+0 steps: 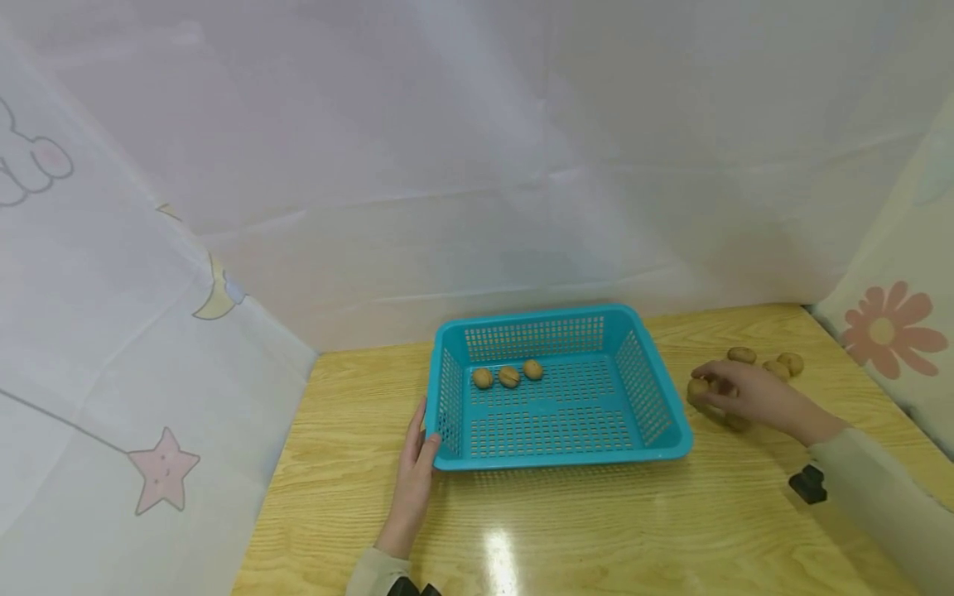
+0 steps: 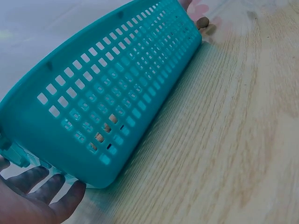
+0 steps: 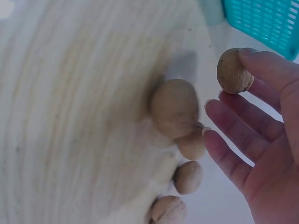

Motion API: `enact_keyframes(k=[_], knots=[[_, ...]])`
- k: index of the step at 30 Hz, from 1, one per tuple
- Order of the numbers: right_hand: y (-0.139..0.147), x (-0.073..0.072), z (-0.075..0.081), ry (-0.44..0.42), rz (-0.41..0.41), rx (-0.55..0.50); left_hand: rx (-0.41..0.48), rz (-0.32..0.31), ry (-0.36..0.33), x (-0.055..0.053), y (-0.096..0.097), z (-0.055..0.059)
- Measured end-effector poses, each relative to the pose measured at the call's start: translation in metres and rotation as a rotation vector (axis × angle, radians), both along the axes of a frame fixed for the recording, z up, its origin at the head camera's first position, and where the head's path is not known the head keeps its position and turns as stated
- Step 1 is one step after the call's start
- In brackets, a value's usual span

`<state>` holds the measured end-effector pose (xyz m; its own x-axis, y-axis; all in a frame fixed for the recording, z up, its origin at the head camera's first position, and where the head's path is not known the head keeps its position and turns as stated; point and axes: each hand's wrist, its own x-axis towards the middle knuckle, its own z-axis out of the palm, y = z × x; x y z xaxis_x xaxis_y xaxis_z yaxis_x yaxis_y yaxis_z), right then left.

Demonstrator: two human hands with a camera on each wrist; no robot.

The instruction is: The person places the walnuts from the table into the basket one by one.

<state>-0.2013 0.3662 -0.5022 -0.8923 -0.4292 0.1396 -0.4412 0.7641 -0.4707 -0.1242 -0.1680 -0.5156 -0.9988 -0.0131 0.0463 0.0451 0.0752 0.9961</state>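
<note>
A blue plastic basket point(image 1: 566, 458) with perforated walls stands on the table, and three walnuts point(image 1: 509, 377) lie inside it towards the back left. My left hand point(image 1: 414, 472) holds the basket's left end, thumb at the rim and fingers along the outer wall; the left wrist view shows those fingers point(image 2: 65, 200) against the end wall. To the right of the basket, my right hand point(image 1: 760, 397) pinches a walnut point(image 3: 233, 71) between thumb and fingers, above the table. Several loose walnuts point(image 3: 188, 177) lie beside and below that hand, partly hidden by it in the head view.
The wooden table point(image 1: 335, 480) meets a pale cloth backdrop point(image 1: 477, 182) behind and at both sides. Loose walnuts point(image 1: 792, 362) lie near the table's right edge. The basket's right wall rises between my right hand and the walnuts inside.
</note>
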Motion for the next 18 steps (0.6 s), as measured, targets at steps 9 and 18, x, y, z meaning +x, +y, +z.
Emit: enact_keyframes(k=[9,18], knots=[[-0.003,0.004,0.02,0.074,0.027,-0.009,0.02,-0.01,-0.005,0.0,0.0,0.002],[-0.016,0.005,0.045,0.056,0.031,-0.06,0.013,-0.003,-0.008,0.001,0.0,0.002]])
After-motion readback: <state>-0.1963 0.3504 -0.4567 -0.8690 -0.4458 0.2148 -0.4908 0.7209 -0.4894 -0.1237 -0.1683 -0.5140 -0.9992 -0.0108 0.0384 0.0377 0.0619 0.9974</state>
